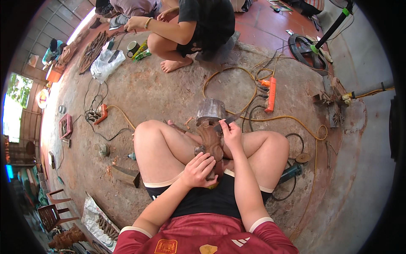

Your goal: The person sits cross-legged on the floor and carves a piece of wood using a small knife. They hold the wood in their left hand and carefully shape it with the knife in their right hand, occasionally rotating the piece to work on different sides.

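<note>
A brown carved wooden piece (210, 137) lies between my bent legs, its far end against a short round block (211, 109). My left hand (198, 170) is closed around the near end of the carving, fingers over its top and thumb on the near side. My right hand (231, 132) pinches a thin dark strip (227, 122) that looks like sandpaper, at the carving's right side close to the block. Part of the carving is hidden by my hands.
An orange power strip (271, 95) with yellow and black cables lies ahead right. Another orange socket box (100, 114) sits left. By my right thigh is a green power tool (290, 173). A wooden wedge (126, 175) rests left. Another person (203, 29) squats ahead.
</note>
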`<state>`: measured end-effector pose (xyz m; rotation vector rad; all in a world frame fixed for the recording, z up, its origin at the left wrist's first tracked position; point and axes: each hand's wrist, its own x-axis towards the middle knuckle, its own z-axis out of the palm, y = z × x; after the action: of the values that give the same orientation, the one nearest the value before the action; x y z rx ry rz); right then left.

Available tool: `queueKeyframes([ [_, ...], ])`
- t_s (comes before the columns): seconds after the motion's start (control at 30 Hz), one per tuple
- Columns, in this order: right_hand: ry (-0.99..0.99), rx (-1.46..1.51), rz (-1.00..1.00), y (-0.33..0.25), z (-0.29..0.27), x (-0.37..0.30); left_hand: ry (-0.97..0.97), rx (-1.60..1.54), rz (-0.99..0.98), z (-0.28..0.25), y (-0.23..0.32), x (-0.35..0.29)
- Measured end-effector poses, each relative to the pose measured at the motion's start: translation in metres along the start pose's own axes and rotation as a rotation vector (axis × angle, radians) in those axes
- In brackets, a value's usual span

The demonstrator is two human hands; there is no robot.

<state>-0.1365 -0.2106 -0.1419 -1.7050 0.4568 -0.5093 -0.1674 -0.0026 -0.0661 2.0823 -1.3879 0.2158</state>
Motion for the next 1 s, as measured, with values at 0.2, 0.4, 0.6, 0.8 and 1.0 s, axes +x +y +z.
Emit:
queueKeyframes([
  [0.2,-0.138,0.132,0.206,0.005,0.0,-0.003,0.012,-0.008,-0.02,-0.002,-0.001,-0.003],
  [0.4,-0.107,0.597,0.513,-0.003,-0.007,0.003,0.042,-0.011,0.006,-0.004,-0.004,-0.002],
  [0.6,-0.038,0.936,0.553,-0.01,-0.023,0.004,0.257,0.017,-0.168,-0.015,-0.005,0.008],
  [0.8,-0.044,1.195,0.555,-0.009,-0.029,0.006,0.265,0.037,-0.407,-0.023,-0.007,0.002],
  [1.0,-0.045,1.247,0.542,-0.011,-0.037,0.008,0.267,0.113,-0.565,-0.034,0.011,0.022],
])
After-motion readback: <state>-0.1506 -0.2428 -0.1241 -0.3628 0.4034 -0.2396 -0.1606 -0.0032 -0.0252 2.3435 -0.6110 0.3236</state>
